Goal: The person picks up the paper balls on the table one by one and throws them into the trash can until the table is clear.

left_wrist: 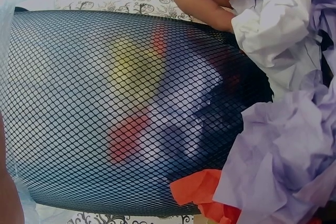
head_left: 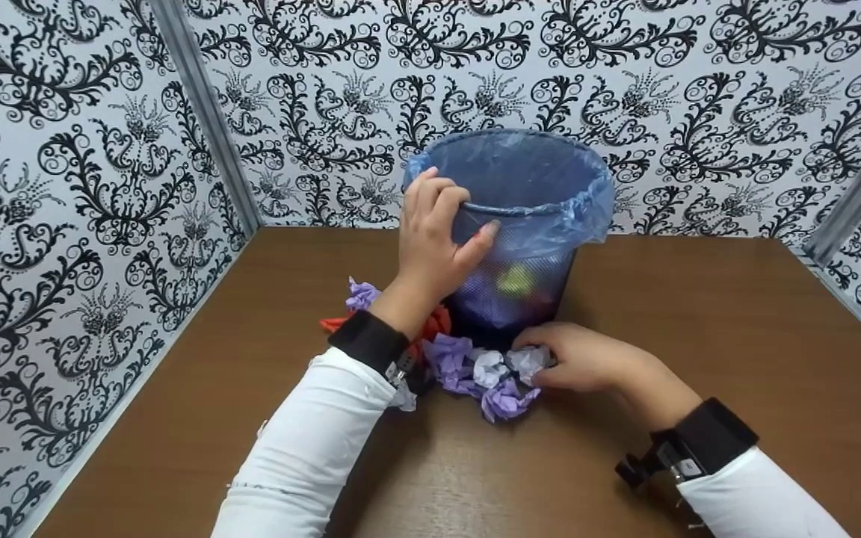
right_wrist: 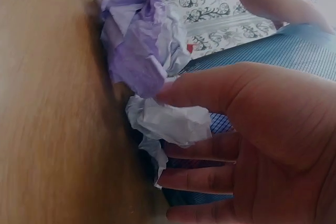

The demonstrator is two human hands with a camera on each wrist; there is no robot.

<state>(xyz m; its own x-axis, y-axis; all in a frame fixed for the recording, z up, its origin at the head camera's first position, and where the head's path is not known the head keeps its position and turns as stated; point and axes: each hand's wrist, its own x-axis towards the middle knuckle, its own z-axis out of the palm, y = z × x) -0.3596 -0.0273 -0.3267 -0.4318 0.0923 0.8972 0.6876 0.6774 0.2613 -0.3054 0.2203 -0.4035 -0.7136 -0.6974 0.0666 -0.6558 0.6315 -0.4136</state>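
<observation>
A dark mesh wastebasket [head_left: 557,284], lined with a thin blue bag [head_left: 587,213], stands upright on the table. My left hand [head_left: 430,239] grips its near left rim, fingers over the edge and thumb outside. Low by the base, my right hand [head_left: 591,359] holds a crumpled white paper ball [right_wrist: 170,121] between thumb and fingers. Beside that ball lie another white ball [head_left: 489,368] and purple crumpled paper [head_left: 505,401]. Orange-red paper [head_left: 438,323] is partly hidden behind my left wrist. Through the mesh, yellow paper [left_wrist: 135,72] and red paper [left_wrist: 126,137] show inside.
Another purple piece [head_left: 362,294] lies left of the basket, and a pale one [head_left: 403,397] sits under my left wrist. The brown wooden table [head_left: 699,314] meets patterned walls [head_left: 311,97] at the back and sides.
</observation>
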